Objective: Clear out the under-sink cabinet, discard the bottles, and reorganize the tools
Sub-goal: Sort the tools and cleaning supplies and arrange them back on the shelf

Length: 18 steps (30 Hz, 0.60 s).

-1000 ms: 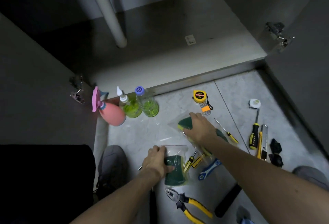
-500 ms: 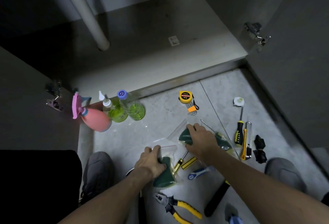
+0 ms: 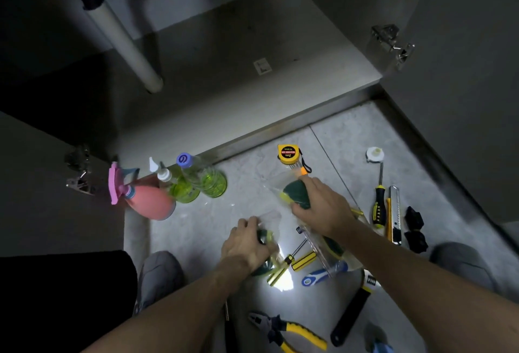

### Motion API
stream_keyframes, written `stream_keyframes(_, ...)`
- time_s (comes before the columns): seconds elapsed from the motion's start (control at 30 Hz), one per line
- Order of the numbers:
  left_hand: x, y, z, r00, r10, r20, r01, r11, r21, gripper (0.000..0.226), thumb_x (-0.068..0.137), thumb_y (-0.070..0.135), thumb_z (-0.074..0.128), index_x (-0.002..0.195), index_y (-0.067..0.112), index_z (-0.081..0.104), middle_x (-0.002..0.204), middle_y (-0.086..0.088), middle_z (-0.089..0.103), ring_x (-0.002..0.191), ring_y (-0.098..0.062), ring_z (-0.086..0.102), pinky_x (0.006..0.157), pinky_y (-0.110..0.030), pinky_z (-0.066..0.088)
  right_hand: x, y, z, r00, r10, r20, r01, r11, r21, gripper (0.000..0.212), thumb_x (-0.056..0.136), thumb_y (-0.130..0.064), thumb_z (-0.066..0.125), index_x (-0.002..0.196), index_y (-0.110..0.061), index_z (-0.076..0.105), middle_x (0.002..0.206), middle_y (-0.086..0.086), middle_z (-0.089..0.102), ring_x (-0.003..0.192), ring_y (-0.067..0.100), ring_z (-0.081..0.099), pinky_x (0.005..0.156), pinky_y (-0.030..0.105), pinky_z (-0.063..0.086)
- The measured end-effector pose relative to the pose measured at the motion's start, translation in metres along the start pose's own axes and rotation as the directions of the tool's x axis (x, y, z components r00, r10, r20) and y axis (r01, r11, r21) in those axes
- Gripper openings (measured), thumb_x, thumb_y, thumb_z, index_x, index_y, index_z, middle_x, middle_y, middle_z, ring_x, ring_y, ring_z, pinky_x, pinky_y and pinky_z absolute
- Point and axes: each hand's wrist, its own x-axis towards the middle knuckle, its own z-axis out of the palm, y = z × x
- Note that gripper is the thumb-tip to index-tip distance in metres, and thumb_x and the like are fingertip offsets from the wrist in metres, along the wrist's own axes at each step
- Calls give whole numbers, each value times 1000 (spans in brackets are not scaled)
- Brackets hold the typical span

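On the tiled floor (image 3: 351, 139) before the cabinet, the left hand (image 3: 247, 243) grips one bagged green sponge (image 3: 264, 237) and the right hand (image 3: 323, 209) clutches another bagged sponge (image 3: 295, 194) among scattered screwdrivers (image 3: 297, 260). These look light and squashy, but the clear plastic is likely slippery, so squeezing the sponge body beats pinching loose film.

We see three bottles standing at the cabinet lip — pink spray bottle (image 3: 151, 202), two clear ones of green liquid (image 3: 182, 191) (image 3: 209, 178) touching — with tools flat on the tile: yellow tape measure (image 3: 287, 153), screwdriver (image 3: 379, 203), utility knife (image 3: 394, 215), pliers (image 3: 286, 330).
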Motion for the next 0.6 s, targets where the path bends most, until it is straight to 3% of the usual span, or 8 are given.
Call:
stream_keyframes(0.13,50,16,-42,988,11,-155,-18,999,-46,64,79,54,66,134,30,43,129,-2,47,118,-27,52,93,-43,49,18,-9,4,985,107,-132,-86,983,160,62,88,-54,58,140,-26,38,124,-3,54,103,19,58,81,35,48)
stream_keyframes(0.23,88,29,-66,961,7,-275,-26,998,-65,61,86,50,63,136,24,42,136,-5,43,124,-30,48,96,-42,48,34,-7,9,969,206,-136,-164,949,268,63,87,-58,60,138,-26,40,122,-3,56,103,19,59,83,35,48)
stream_keyframes(0.4,110,31,-69,944,-68,-324,32,993,-117,67,93,44,55,147,12,32,153,-15,29,141,-32,27,107,-42,38,60,-11,12,964,212,-159,-153,935,320,65,88,-54,60,141,-25,36,127,-2,53,106,20,60,89,40,53)
stream_keyframes(0.5,99,16,-60,898,115,-424,-135,991,-16,52,91,30,56,139,14,45,148,-10,36,135,-27,34,107,-36,40,80,-26,14,969,176,-174,-115,944,309,70,87,-51,63,144,-23,34,130,-1,48,108,21,59,87,45,55)
stream_keyframes(0.6,90,0,-49,927,254,-275,-226,965,131,62,89,31,54,149,21,37,158,-3,25,143,-23,24,112,-34,35,99,-42,20,977,132,-171,-88,967,240,62,83,-50,65,133,-24,39,125,-2,47,103,22,60,80,43,57)
